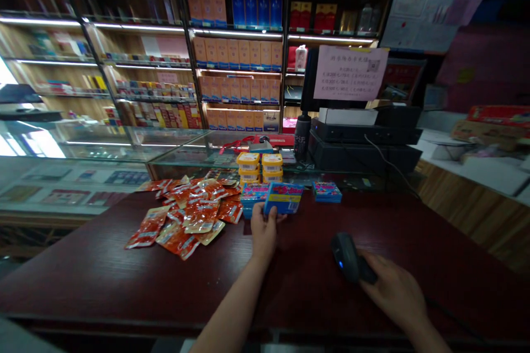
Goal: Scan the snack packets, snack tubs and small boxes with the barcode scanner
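My left hand [264,230] is closed on a blue box [284,198] with pink lettering and a barcode, held tilted above the counter. Just behind it stand more blue boxes of the same kind [252,195]. In my right hand [395,285] is a dark barcode scanner [346,256] with a small blue light, its head pointing left. To the left of the held box lies a loose heap of orange snack packets [201,212]. Yellow-lidded tubs [248,162] are stacked in two columns behind. Another blue box [327,191] rests farther right.
The dark red counter [165,287] reaches across the front. Behind it are a glass display case [178,146], a black bottle [302,138] and a monitor with a pink paper sign [350,73] over black equipment [364,146]. Shelves of boxed goods [238,52] line the wall.
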A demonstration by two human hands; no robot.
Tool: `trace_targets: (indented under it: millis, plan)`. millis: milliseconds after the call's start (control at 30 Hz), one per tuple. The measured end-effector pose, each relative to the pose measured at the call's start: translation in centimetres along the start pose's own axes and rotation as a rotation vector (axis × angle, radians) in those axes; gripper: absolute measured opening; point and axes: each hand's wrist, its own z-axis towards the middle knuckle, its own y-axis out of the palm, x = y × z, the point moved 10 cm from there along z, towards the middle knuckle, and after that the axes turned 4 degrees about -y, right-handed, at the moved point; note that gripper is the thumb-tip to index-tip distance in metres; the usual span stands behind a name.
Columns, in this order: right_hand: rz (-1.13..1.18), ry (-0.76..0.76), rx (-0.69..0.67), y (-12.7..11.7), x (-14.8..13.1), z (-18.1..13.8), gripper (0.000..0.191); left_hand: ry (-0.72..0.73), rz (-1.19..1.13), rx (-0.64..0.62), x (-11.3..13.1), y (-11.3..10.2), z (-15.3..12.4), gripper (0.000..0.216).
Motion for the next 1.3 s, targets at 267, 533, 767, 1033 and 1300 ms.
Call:
trace_targets:
  millis: [267, 533, 767, 1033, 1300]
  plan:
    - [0.23, 0.16, -0.033, -1.0, 0.8, 0.5, 0.039, -0.458, -0.339, -0.241, -6.5, 3.9, -2.0, 0.05]
    - [0.787, 0.317, 0.009, -2.8, 0.0, 1.3, 0.038, -0.459, -0.308, -0.22, -7.3, 3.6, -1.9, 0.044]
    - [0.941, 0.333, -0.046, -2.1, -1.2, 0.9, 0.04, -0.456, -0.282, -0.22, -6.6, 3.7, -2.0, 0.046]
    - [0.921, 0.358, -0.033, -2.2, -1.7, 0.5, 0.04, -0.462, -0.304, -0.228, -6.3, 3.9, -2.1, 0.049]
    - [0.348, 0.222, -0.152, -2.1, 0.0, 0.9, 0.031, -0.465, -0.29, -0.232, -6.7, 3.9, -2.0, 0.049]
